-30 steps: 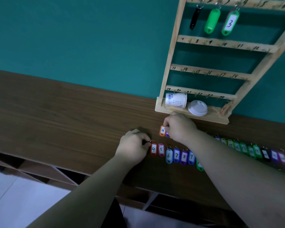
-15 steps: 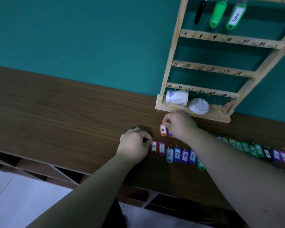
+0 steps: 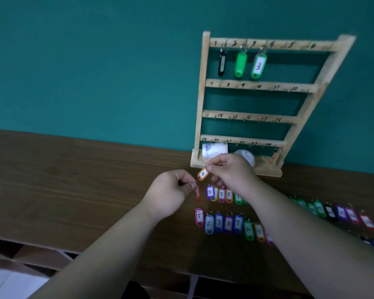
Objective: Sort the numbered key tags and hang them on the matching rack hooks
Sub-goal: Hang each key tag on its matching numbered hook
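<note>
Seemingly an office front desk: a teal painted wall, a long dark wooden worktop, a numbered pale wooden key rack.

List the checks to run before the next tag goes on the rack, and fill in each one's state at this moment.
1. Right hand pinches the orange tag by its ring: ok.
2. Orange tag reads 4: ok.
3. Hook 4 on the top bar of the rack holds nothing: ok.
4. Orange tag is lifted off the table: ok.
5. Number on the red tag, which the left hand pinches by its ring: cannot tell, the tag is edge-on to the camera.
</note>
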